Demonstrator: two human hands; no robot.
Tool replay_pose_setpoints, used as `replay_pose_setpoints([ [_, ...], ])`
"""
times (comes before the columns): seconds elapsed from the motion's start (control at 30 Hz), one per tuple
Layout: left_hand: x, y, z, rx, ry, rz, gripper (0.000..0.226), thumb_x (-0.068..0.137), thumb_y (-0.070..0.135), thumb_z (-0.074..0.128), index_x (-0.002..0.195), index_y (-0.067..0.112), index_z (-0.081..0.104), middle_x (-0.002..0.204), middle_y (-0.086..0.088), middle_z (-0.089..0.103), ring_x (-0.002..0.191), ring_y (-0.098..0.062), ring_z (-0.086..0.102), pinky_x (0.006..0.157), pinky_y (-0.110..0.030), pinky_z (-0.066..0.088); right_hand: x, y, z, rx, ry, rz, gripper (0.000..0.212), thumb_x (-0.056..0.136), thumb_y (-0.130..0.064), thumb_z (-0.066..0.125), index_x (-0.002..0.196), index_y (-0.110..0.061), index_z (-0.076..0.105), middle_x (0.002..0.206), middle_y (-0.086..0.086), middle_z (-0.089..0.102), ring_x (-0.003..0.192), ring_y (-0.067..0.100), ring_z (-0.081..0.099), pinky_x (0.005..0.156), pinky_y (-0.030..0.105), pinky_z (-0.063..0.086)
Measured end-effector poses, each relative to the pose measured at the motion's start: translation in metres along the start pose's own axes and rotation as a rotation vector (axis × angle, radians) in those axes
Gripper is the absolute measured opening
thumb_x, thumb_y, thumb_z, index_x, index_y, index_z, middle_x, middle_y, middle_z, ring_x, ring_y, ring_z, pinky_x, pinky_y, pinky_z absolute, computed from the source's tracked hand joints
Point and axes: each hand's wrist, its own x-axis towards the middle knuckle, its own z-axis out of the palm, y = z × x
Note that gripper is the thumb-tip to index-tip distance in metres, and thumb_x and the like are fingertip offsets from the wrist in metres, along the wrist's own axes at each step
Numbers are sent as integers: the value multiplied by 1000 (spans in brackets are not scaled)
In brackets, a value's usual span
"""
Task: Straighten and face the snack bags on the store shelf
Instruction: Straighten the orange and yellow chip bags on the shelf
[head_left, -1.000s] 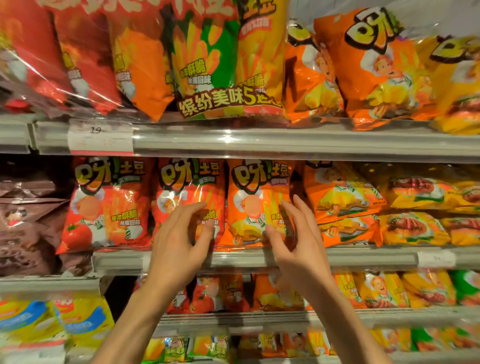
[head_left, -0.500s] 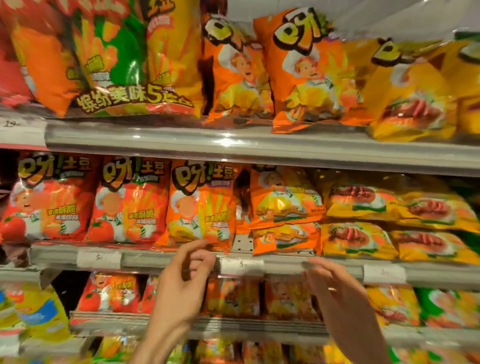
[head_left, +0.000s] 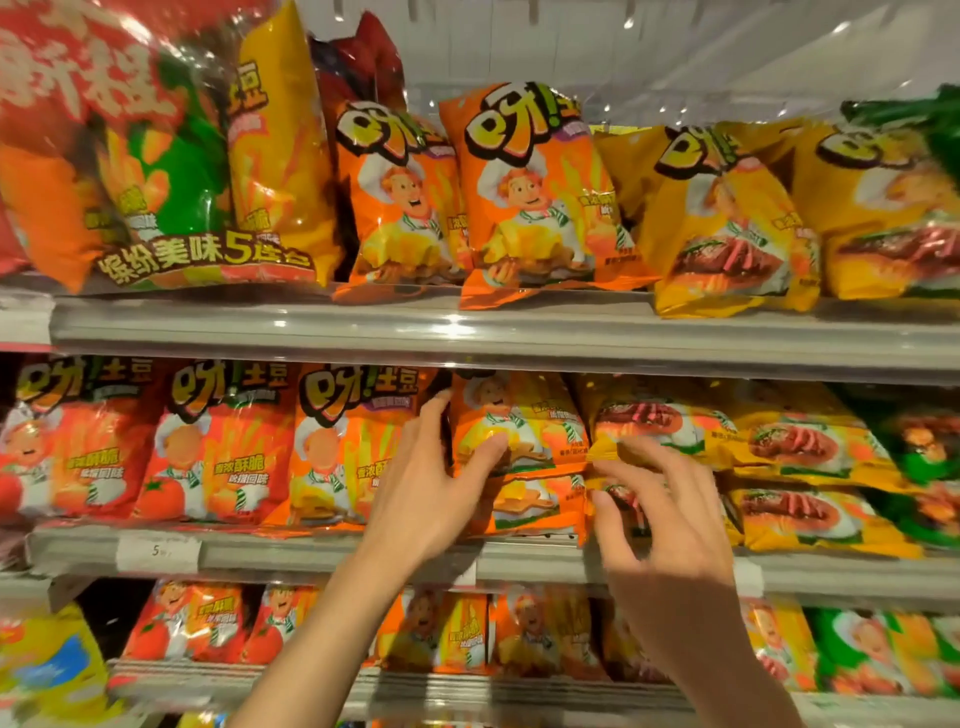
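Bags (head_left: 524, 192) are standing on the top shelf (head_left: 467, 332) across the upper frame, while stacked bags (head_left: 519, 457) are lying on the middle shelf (head_left: 322, 553) at centre, behind both hands.

Warm, bright light glares off the glossy snack bags (head_left: 524, 197). Motion blur softens everything. Wide-angle distortion bends the shelf rail (head_left: 467, 332).

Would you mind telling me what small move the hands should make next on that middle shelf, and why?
Probably lift the top orange bag upright: it lies flat on a stack, unlike the standing bags leftward. The left hand already touches it; the right hand is open at the yellow bags.
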Motion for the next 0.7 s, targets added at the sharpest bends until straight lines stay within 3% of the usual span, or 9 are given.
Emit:
replay_pose_setpoints([
  [0.1, 21, 3, 10, 98, -87, -30, 92, 83, 79, 48, 155, 29, 20, 144, -5, 49, 125, -26, 53, 98, -41, 47, 14, 6, 11, -164, -93, -52, 40, 94, -33, 53, 132, -22, 60, 155, 5, 37, 148, 24, 23, 119, 44, 18],
  [0.2, 30, -1, 16, 62, -115, -28, 90, 82, 79, 50, 151, 25, 29, 137, -5, 55, 123, -27, 55, 98, -40, 48, 18, 14, 19, -292, -185, -39, 49, 97, -41, 45, 143, -24, 49, 160, 7, 29, 152, 26, 11, 120, 49, 12],
  [0.37, 36, -1, 9, -76, -64, 39, 69, 88, 60, 62, 147, 32, 39, 131, 4, 54, 122, -14, 51, 94, -27, 40, 16, 21, 22, -303, -215, -25, 51, 98, -42, 44, 146, -28, 44, 160, 7, 31, 152, 25, 12, 121, 45, 9],
  [0.6, 27, -9, -10, -195, -27, 59, 76, 79, 75, 59, 143, 38, 44, 135, 11, 57, 125, -11, 54, 106, -39, 46, 20, 18, 18, -224, -216, 35, 53, 99, -53, 36, 146, -29, 46, 160, 4, 30, 152, 20, 9, 122, 46, 10],
  [0.7, 16, -16, -22, -239, 1, 51, 79, 79, 75, 59, 147, 39, 41, 143, 15, 52, 132, -7, 48, 110, -40, 43, 25, 7, 12, -166, -309, 102, 61, 96, -64, 28, 147, -34, 44, 163, -4, 22, 152, 13, -2, 123, 42, 1],
])
